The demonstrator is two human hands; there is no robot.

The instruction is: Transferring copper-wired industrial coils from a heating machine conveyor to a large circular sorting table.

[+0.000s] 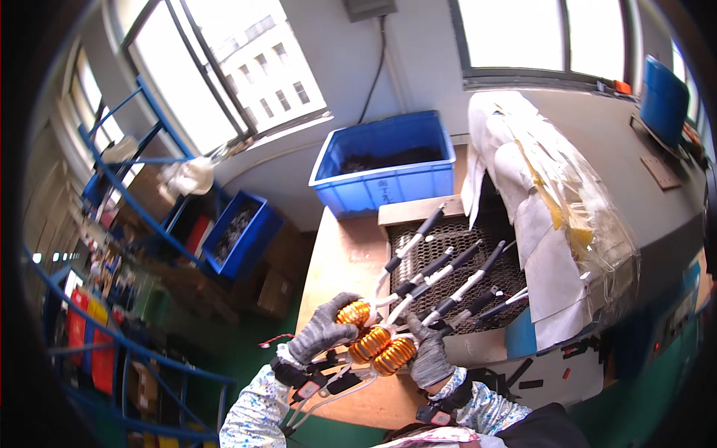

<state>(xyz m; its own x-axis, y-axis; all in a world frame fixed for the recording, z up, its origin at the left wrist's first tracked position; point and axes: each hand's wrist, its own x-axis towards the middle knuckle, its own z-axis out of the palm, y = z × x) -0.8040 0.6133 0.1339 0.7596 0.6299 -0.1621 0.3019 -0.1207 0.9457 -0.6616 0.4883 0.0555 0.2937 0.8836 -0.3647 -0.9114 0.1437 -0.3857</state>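
Observation:
In grey knit gloves, both my hands hold an assembly of copper-wound ring coils over the near end of the wooden table. My left hand (323,328) is closed around the left side, its fingers at the upper coil (354,313). My right hand (431,353) grips the other side, beside the lower right coil (395,356) and the white leads. Another coil (370,344) lies between them. Several thick leads (447,275) in white and black sleeves run from the coils away over a metal mesh (418,237). Thinner cables hang toward me below my left wrist.
A blue plastic bin (385,190) with dark contents stands at the table's far end. White cloth and clear plastic (553,224) drape over the grey machine (605,134) on the right. At left are a blue rack (123,190) and a smaller blue bin (237,231).

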